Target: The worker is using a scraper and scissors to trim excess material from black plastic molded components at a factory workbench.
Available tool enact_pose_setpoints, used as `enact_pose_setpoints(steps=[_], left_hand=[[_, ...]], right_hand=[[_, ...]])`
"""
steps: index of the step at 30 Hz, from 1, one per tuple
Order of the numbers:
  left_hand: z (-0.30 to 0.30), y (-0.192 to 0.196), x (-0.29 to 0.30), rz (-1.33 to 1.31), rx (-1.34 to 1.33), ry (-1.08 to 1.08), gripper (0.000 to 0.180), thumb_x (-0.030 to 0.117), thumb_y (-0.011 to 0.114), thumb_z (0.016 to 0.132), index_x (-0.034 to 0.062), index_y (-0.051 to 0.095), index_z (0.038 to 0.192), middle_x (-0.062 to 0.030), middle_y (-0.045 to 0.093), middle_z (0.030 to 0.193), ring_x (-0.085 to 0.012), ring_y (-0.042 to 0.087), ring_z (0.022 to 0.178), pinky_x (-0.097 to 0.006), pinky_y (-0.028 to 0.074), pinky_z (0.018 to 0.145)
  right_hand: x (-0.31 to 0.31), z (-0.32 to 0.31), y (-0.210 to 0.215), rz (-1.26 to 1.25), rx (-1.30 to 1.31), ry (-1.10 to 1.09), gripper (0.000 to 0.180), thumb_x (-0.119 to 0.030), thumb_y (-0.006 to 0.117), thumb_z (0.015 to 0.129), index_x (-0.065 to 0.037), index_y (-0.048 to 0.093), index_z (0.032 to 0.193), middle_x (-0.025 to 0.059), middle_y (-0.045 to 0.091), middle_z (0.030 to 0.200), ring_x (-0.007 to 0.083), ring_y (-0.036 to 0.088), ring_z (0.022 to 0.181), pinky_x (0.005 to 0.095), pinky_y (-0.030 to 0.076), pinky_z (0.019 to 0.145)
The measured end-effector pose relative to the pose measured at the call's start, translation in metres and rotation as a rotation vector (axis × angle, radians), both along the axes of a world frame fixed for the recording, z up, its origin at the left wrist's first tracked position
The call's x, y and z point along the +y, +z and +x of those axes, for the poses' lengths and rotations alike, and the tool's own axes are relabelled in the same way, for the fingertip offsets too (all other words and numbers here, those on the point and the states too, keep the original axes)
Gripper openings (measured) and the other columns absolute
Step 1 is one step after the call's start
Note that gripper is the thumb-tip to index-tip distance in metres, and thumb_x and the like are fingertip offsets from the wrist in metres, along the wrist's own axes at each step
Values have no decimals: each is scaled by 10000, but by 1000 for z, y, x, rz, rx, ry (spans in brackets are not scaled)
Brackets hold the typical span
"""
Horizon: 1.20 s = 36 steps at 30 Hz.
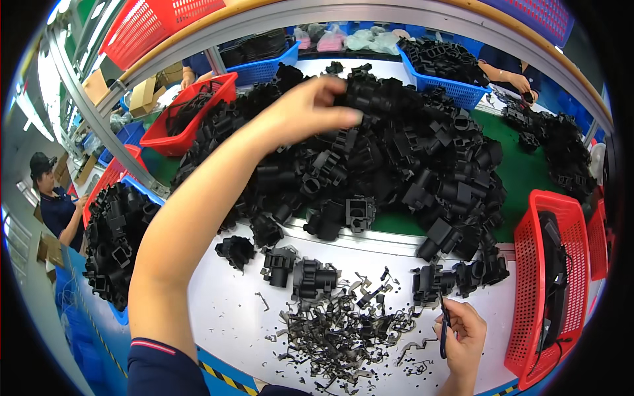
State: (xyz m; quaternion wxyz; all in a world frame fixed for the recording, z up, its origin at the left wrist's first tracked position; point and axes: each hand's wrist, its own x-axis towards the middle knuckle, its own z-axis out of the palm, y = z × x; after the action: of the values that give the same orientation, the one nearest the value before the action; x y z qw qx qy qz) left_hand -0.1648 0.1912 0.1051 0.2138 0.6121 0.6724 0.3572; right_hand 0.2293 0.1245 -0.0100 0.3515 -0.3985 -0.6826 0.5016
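Note:
My left hand (316, 109) reaches far over a large heap of black plastic parts (356, 158). Its thumb and fingers are apart, beside a black part (370, 96) at the top of the heap; no grip on it shows. My right hand (464, 333) is closed round a slim dark-handled tool (444, 327), its narrow tip pointing away from me; the exact kind is unclear. Just beyond the tip sits a black moulded part (430, 284). On the white worktop (231, 317), a pile of small cut plastic scraps (343, 336) lies left of this hand.
A red basket (522, 297) with black pieces stands at right. Another red basket (191, 112) and a blue basket (446, 86) stand behind. More black parts (115, 237) fill a container at left. A metal frame (317, 16) crosses above. Other people work at left and beyond the bench.

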Motion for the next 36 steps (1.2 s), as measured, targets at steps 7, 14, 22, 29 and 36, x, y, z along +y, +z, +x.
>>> enact_pose_setpoints(steps=[7,14,22,29,36], left_hand=[[40,-122,-70,22,731,121,918,605,722,528,143,441,1270,-381,131,1334,-536,31,1269,-627,25,1002],[50,-119,-91,95,685,-70,676,428,722,594,120,539,1167,-260,268,1317,-436,203,1245,-650,154,974],[63,-106,-62,-124,600,37,638,427,745,555,110,571,1080,-251,268,1320,-489,210,1211,-633,282,904],[76,-120,-89,140,406,-41,505,300,774,541,99,569,956,-220,375,1201,-432,289,1163,-497,307,956],[69,-8,-19,479,277,99,515,177,755,586,39,496,1008,-103,435,1034,-228,469,1026,-310,393,890]], right_hand=[[-2,-9,-6,-83,14,78,322,56,598,707,41,579,1028,46,564,777,78,551,640,176,429,556],[-1,-12,-14,-143,74,87,324,55,606,717,44,566,1038,50,579,766,72,536,623,181,424,540],[2,-11,-13,-161,86,80,320,73,598,715,41,572,1033,38,567,756,69,533,627,179,419,548],[3,-3,-7,-51,35,72,311,67,605,712,34,586,1021,36,567,773,69,543,639,172,420,555],[0,-3,-5,-45,50,72,318,68,611,708,31,584,1022,37,557,769,71,549,640,171,419,544]])
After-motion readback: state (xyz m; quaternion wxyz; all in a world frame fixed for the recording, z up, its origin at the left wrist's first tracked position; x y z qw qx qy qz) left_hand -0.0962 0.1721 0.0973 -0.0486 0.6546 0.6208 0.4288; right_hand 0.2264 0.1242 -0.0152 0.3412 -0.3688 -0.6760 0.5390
